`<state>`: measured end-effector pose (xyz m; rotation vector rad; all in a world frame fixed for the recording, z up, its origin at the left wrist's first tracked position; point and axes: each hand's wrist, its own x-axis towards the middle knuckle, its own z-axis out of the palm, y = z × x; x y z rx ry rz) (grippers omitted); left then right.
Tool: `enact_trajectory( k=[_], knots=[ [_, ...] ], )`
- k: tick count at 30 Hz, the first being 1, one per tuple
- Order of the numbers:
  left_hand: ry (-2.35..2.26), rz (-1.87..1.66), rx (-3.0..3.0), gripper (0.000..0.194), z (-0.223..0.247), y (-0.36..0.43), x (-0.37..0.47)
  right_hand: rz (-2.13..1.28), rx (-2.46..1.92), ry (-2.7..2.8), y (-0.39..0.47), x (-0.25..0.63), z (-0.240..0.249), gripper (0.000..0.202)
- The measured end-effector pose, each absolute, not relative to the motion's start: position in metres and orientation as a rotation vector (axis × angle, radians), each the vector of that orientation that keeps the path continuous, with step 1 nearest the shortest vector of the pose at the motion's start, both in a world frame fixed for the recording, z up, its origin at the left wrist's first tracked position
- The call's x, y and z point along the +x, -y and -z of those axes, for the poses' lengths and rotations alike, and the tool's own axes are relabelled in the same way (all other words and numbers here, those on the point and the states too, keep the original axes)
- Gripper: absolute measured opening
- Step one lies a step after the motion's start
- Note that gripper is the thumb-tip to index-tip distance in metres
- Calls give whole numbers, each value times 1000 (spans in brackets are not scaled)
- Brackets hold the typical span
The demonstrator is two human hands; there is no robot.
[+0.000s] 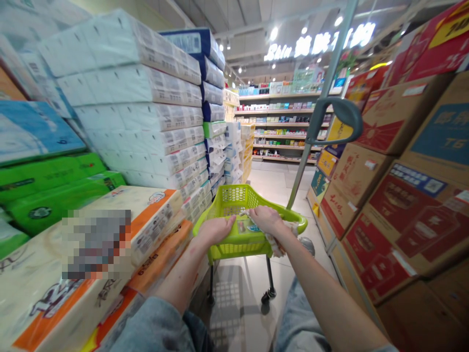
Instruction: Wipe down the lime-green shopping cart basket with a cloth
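Note:
In front of me stands a lime-green shopping cart [238, 249] with a perforated basket and black caster wheels. My left hand [216, 231] is closed over the left part of its near rim, thumb toward the middle; its other fingers are mostly hidden. On the right part of that rim lies my right hand [266, 218], fingers bent over a crumpled, pale patterned cloth [280, 242]. The cloth hangs down over the basket's outer side. Between the hands, a label [252, 226] shows on the rim. A grey pole [301, 171] with a looped handle [339, 120] rises at the cart's right.
Stacked white tissue packs [110, 83] tower on the left, with orange-and-cream packs [157, 210] close beside my left arm. Red and brown cartons [399, 215] line the right side. The tiled aisle [276, 178] leads to stocked shelves [282, 120] at the back.

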<state>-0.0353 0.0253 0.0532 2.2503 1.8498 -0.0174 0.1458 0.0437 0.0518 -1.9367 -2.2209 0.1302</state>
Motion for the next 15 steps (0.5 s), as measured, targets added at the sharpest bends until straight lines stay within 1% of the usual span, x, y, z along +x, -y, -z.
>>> enact_trajectory(
  k=[4,12,15],
  knots=[
    [-1813,17,2165,81,-51,-23,-32,-56,-1942,2201,-38,142,-51,52],
    [-1925,-66,2211,80,-47,-21,-27,155,-1936,2062,-8,119,-49,54],
    [-1937,-61,2199,81,-48,-19,-25,137,-1931,2147,-10,117,-57,51]
  ],
)
